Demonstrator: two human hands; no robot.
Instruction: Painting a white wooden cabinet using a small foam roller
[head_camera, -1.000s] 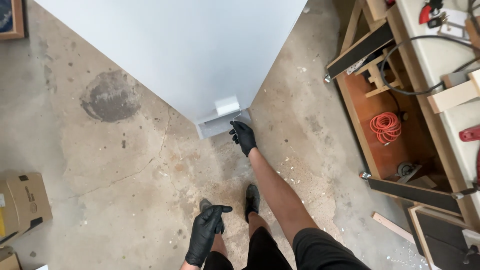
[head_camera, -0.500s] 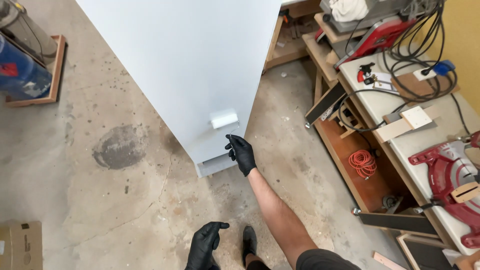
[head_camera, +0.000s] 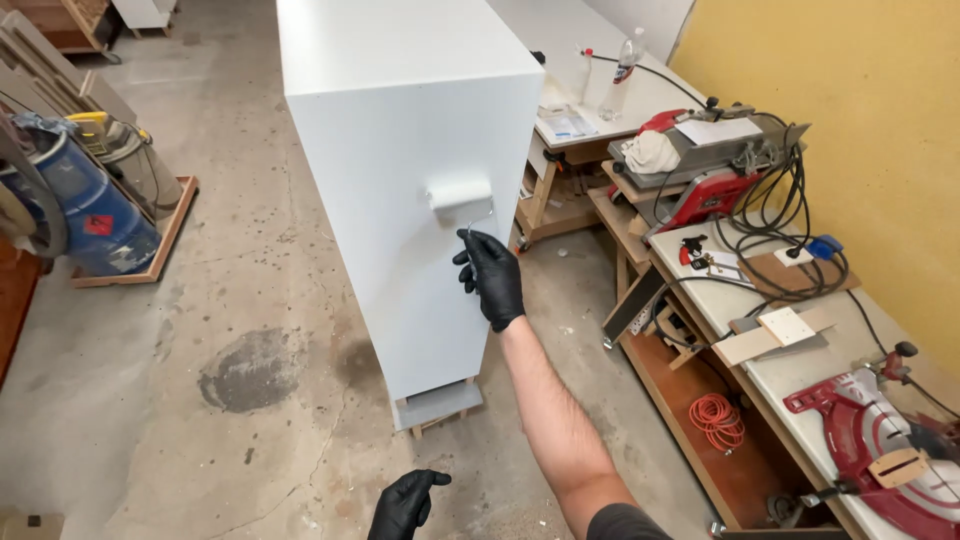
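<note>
A tall white cabinet (head_camera: 400, 150) stands upright on a small grey base (head_camera: 437, 405) on the concrete floor. A white paint roller (head_camera: 461, 193) presses against the cabinet's near face. My right hand (head_camera: 490, 278), in a black glove, is closed around the roller's handle just below the roller head. My left hand (head_camera: 405, 503), also in a black glove, hangs low at the bottom of the view with its fingers loosely curled and nothing in it.
A long workbench (head_camera: 760, 300) runs along the yellow wall on the right, with a red mitre saw (head_camera: 890, 440), another red machine (head_camera: 700, 165), black cables and a bottle (head_camera: 622, 75). An orange cord coil (head_camera: 718, 420) lies on its lower shelf. A blue shop vacuum (head_camera: 85, 205) stands at left.
My head has lifted, so the view rises from the floor to the whole cabinet. The roller and my right hand have moved up the cabinet's face. My left hand has dropped lower.
</note>
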